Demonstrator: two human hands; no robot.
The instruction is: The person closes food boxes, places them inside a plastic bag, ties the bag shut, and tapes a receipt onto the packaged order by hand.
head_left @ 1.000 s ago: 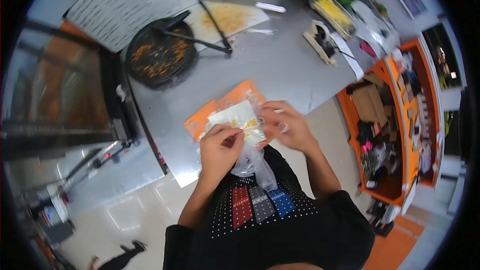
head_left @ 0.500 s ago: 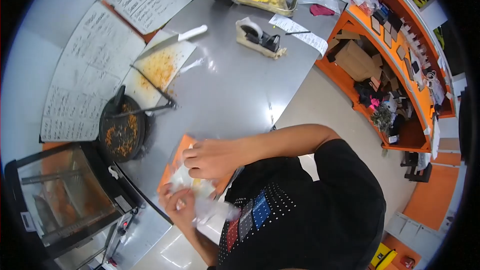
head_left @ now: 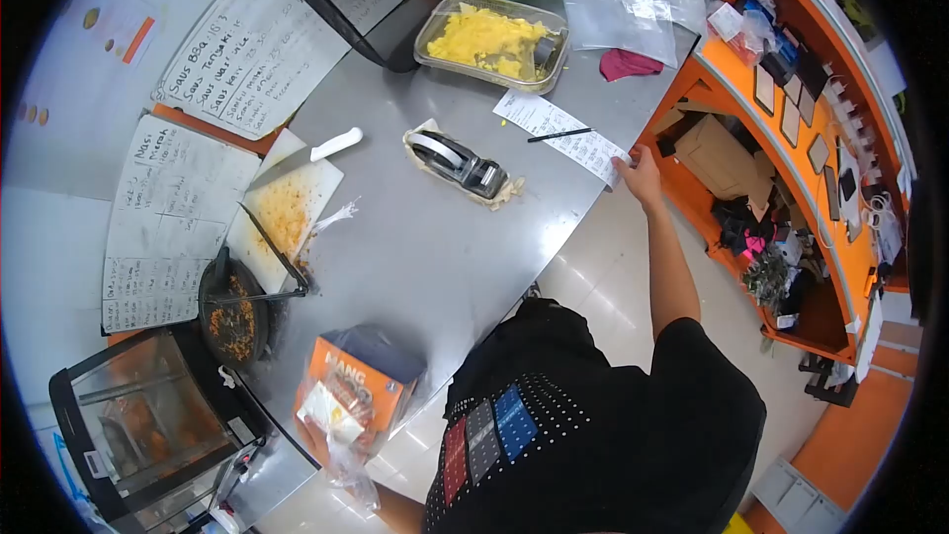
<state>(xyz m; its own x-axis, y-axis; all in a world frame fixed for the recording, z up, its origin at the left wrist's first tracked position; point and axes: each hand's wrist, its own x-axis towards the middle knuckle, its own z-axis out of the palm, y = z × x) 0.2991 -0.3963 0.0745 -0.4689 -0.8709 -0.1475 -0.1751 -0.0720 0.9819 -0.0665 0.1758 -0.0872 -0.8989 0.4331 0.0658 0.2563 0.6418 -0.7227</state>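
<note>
My right hand (head_left: pixel 641 178) reaches out to the table's edge, its fingers pinching the near end of a long printed receipt (head_left: pixel 554 124). A black pen (head_left: pixel 560 134) lies across that paper. Low in the view, my left hand (head_left: pixel 314 440) grips a clear plastic bag (head_left: pixel 346 465), which partly covers its fingers. A white packet with a yellow patch (head_left: pixel 330 413) shows by the bag, against an orange printed box (head_left: pixel 368 383) on the table; whether the packet is inside the bag I cannot tell.
A tape dispenser (head_left: pixel 460 166) sits mid-table. Behind it stands a tub of yellow food (head_left: pixel 489 44). At left are a knife (head_left: pixel 337 144) on a stained cutting board (head_left: pixel 287 208), a dark round pan (head_left: pixel 233 321) and a glass-fronted warmer (head_left: pixel 138 415). Orange shelves (head_left: pixel 781 138) stand to the right.
My right hand has left the box and plastic and moved up and right to the receipt. My left hand stays low with the bag. The camera view has shifted.
</note>
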